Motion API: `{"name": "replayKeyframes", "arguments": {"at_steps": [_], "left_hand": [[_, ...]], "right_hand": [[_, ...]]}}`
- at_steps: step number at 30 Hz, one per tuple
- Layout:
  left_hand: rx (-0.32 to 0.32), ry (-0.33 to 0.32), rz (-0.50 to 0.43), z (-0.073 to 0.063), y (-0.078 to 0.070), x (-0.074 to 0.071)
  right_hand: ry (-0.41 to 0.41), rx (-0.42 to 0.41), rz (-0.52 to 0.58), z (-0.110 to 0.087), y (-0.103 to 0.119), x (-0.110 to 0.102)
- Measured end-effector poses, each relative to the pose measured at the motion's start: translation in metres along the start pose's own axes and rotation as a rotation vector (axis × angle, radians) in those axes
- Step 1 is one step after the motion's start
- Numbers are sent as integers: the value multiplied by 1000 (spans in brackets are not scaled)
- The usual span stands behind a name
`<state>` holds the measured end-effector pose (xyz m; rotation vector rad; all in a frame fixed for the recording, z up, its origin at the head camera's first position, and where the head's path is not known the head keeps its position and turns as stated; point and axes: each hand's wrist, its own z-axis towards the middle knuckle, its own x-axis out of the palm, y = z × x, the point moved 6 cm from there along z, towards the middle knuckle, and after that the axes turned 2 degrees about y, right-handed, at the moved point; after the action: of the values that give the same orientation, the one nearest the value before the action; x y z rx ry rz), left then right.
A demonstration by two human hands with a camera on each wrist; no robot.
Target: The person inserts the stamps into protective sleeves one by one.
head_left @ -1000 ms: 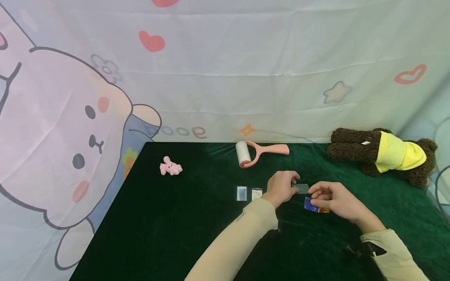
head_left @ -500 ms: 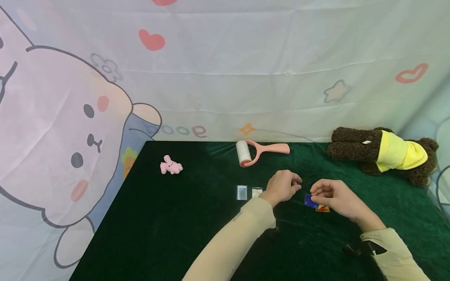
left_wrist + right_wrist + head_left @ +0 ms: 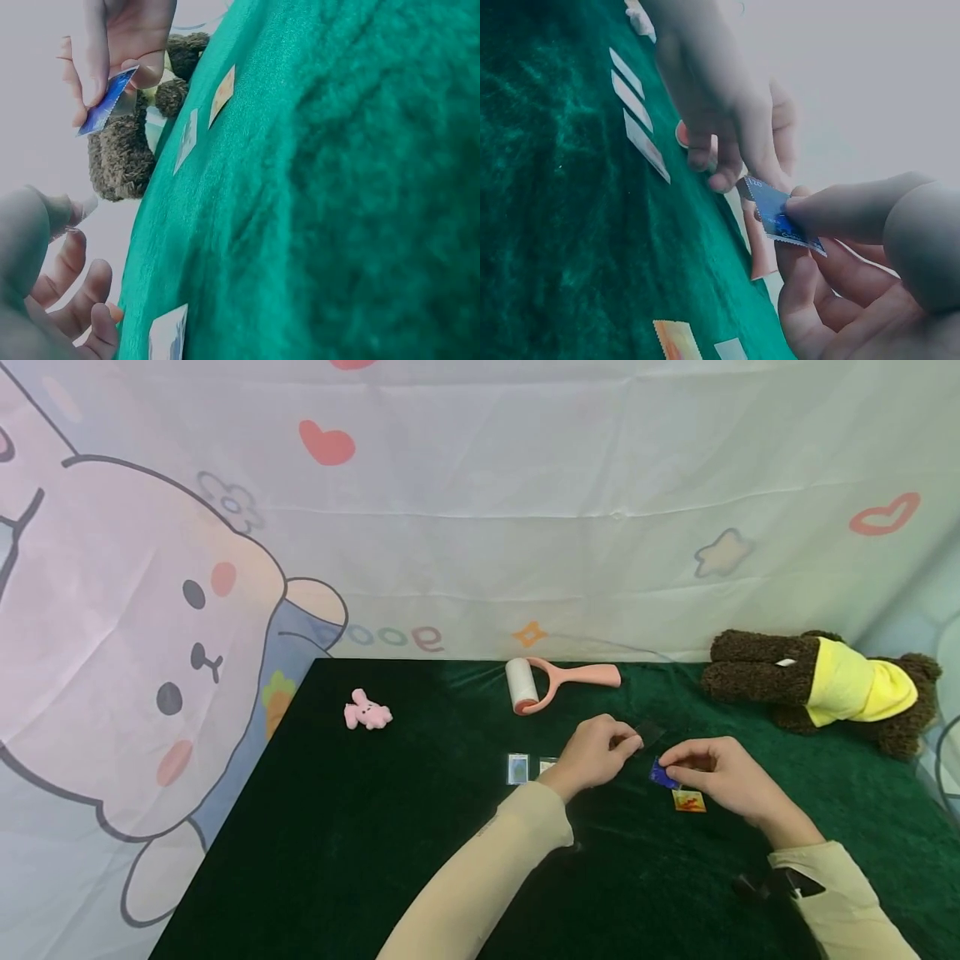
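Between right thumb and fingers, my right hand (image 3: 720, 768) pinches a blue postage stamp (image 3: 776, 212) with perforated edges, held above the cloth. To its left, my left hand (image 3: 595, 750) pinches a small clear sleeve (image 3: 649, 734), which looks dark and see-through in the head view. Stamp and sleeve are close together but apart. An orange-yellow stamp (image 3: 689, 801) lies on the cloth below the right hand. Beside it in the left wrist view lies a pale, clear-looking piece (image 3: 186, 142). Left of the left hand lies a sleeved blue stamp (image 3: 517, 769); the pale one (image 3: 547, 764) beside it is partly hidden by that hand.
Dark green cloth (image 3: 337, 827) covers the table. A lint roller (image 3: 573, 676) with a pink handle lies at the back. A pink plush toy (image 3: 368, 710) is at far left, a brown teddy bear (image 3: 765, 668) in yellow at back right. A printed curtain (image 3: 480, 510) hangs behind.
My right hand has lifted the blue stamp away from the orange-yellow one, uncovering the latter. My left hand has shifted slightly up, and the clear sleeve in it has tilted.
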<state>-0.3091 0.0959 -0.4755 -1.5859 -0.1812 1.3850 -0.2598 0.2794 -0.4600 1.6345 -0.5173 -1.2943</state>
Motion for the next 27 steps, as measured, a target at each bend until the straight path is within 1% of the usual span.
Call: {"name": "replayKeyframes", "arguments": {"at_steps": [8,15,21,27], "left_hand": [[13,-7,-62,-16,6,-14],[23,-3,-72,-28,13,-24],[41,12,-88,-38,19,-30],[34,-9,-114,-47,28,-36]], "right_hand": [[-15,-74,-42,4,5,1],[-23,-84,-48,5,8,3],[-17,-104,-34,9,12,7],[-29,-94,-16,13,13,11]]}}
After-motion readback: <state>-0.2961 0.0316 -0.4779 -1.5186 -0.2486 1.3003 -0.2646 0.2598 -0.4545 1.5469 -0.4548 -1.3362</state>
